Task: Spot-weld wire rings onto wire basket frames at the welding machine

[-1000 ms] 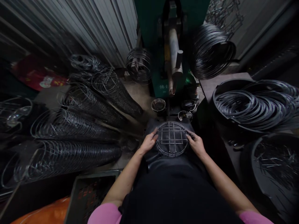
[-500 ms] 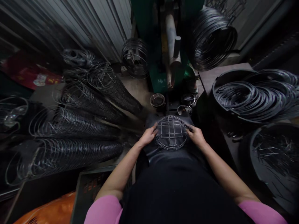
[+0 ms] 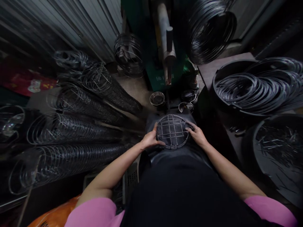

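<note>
Left-hand fingers (image 3: 155,128) gripped the left rim of a round wire grid (image 3: 174,130), thumb laid along its lower left edge. Right-hand fingers (image 3: 190,125) pinched the right rim, thumb on the near side. Grid sat between both hands, over the dark apron (image 3: 175,183) at the lap; couldn't tell if it touched the cloth. Crossed wires showed inside the rim.

Just beyond the grid: three small round dishes, one on the left (image 3: 157,99), two on the right (image 3: 187,107). Behind them stood a green machine (image 3: 155,71) with a grey cylindrical arm (image 3: 163,28) pointing toward the person.

Right side: a big wire coil (image 3: 193,31) hung beside the machine. Grey bench (image 3: 236,61) carried a black tub (image 3: 214,82) full of wire rings (image 3: 262,91). A second tub (image 3: 257,138), nearer, held short metal rods.

Left side: long rows of stacked wire rings (image 3: 78,160) lay side by side. Orange sack (image 3: 59,212) at bottom left, red bag (image 3: 23,82) farther back, ribbed wall (image 3: 94,28) behind.
</note>
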Available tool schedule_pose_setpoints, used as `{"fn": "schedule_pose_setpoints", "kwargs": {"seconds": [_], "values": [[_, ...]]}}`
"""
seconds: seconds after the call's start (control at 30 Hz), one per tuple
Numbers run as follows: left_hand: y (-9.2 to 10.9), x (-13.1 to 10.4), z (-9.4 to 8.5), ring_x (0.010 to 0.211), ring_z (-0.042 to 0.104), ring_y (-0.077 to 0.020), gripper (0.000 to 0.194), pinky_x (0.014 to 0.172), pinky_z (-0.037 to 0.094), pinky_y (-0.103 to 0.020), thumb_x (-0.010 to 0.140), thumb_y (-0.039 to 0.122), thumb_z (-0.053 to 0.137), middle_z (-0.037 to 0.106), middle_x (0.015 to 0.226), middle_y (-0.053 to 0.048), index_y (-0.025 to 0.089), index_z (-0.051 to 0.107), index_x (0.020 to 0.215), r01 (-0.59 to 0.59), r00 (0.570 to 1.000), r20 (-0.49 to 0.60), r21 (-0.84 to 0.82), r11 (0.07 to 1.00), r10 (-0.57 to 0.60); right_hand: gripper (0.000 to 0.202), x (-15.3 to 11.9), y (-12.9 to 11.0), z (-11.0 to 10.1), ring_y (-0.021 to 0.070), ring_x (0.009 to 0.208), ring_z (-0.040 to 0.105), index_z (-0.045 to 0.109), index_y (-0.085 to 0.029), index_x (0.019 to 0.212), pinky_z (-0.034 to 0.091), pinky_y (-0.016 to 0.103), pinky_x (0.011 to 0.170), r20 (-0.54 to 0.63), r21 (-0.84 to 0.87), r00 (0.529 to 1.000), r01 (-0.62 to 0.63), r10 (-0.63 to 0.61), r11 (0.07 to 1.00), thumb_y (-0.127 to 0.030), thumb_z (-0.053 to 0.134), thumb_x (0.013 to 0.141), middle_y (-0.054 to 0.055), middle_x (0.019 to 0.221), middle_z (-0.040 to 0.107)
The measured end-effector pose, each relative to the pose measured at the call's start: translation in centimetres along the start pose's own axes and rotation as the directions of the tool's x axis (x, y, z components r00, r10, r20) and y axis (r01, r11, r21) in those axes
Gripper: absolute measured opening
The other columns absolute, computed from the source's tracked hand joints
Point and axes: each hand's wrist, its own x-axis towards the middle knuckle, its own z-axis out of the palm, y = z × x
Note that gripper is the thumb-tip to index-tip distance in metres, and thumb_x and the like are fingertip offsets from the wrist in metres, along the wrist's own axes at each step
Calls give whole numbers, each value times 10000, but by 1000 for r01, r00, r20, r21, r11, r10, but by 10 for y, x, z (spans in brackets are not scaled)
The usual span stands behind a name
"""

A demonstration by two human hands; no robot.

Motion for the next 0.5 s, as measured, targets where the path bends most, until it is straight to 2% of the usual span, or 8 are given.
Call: {"fn": "schedule_pose_setpoints", "kwargs": {"seconds": [0.1,0.17,0.27,0.33,0.37,0.43,0.47,0.5], "values": [[2,-4,8,1136,510,-363,1278,915,404,-434,538,559,748,570,1198,-192,127,-56,1432,46,999,-27,41,998,-45,456,0,2,-1,228,1130,523,593,-185,1154,346,394,1014,15,16,1000,18,-18,1000,-406,576,756,69,1163,614],[-3,-6,0,1116,528,-334,1281,919,406,-417,537,526,762,579,1183,-179,128,-64,1431,-7,1000,15,-41,999,7,473,-1,1,-3,232,1141,515,591,-183,1153,337,400,1021,31,27,999,17,-18,999,-428,572,749,73,1173,608],[-16,1,-35,950,615,-243,1248,844,463,-354,525,443,791,628,1093,-101,194,-22,1438,-97,953,249,-287,953,172,486,-2,-2,-6,244,1141,516,593,-185,1143,343,408,1018,55,32,998,-1,-1,999,-455,569,740,83,1177,606],[-21,18,-69,863,632,-208,1140,795,483,-327,522,407,797,647,1031,-62,228,136,1433,-90,929,313,-325,941,197,493,-1,-3,-7,253,1141,517,594,-190,1138,353,414,1011,62,29,998,-8,6,1000,-477,561,739,87,1174,607],[-21,31,-88,871,628,-209,1067,798,483,-324,531,396,793,646,1031,-63,221,221,1415,-88,953,255,-291,953,166,496,0,-2,-8,256,1143,516,595,-194,1137,358,417,1008,68,29,998,-10,8,1000,-487,557,739,88,1176,606],[-12,64,-125,967,598,-238,944,846,465,-334,580,389,766,618,1102,-104,171,312,1378,-84,996,-50,-164,983,77,508,2,0,-8,265,1148,512,597,-194,1132,363,423,1005,68,36,998,-16,13,999,-507,555,733,93,1181,603],[-4,83,-141,1032,569,-261,912,879,448,-345,608,395,749,589,1155,-137,140,319,1371,-71,970,-237,-90,993,48,519,3,1,-8,268,1153,508,597,-191,1133,363,425,1006,69,41,997,-20,17,999,-515,555,730,98,1189,598],[5,102,-156,1102,527,-284,900,914,425,-357,632,411,731,550,1209,-170,111,311,1369,-48,915,-401,-18,999,36,531,4,3,-8,271,1160,503,595,-187,1136,361,426,1008,70,48,997,-25,21,999,-523,555,727,102,1197,592]]}}
